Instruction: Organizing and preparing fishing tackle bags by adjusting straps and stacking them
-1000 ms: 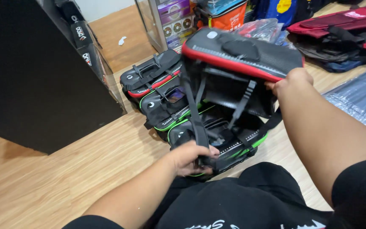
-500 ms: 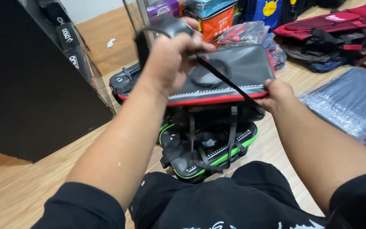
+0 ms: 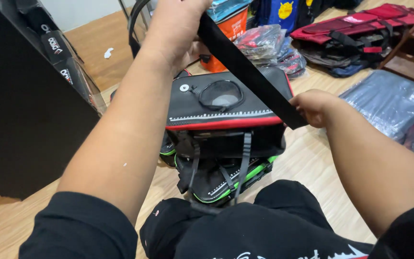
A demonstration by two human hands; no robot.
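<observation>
A black bag with red trim [image 3: 226, 112] stands on the wooden floor in front of my knees, its flat top facing me. A wide black strap [image 3: 250, 76] runs taut from the top of the view down to the bag's right side. My left hand [image 3: 178, 24] is raised high and closed around the strap's upper end. My right hand [image 3: 312, 108] grips the strap's lower end beside the bag's right edge. Under the red-trimmed bag lie black bags with green trim [image 3: 226, 180].
A big black panel [image 3: 25, 120] stands at the left. Red and dark bags [image 3: 355, 33], an orange bag [image 3: 228, 29] and plastic-wrapped packs [image 3: 269, 45] lie at the back. Grey wrapped packs [image 3: 394, 108] lie at the right, by a wooden frame [image 3: 413, 43].
My left hand rose from the green-trimmed bag to the strap and pulled it up high. The strap is now taut. The red-trimmed bag has settled flat on the pile.
</observation>
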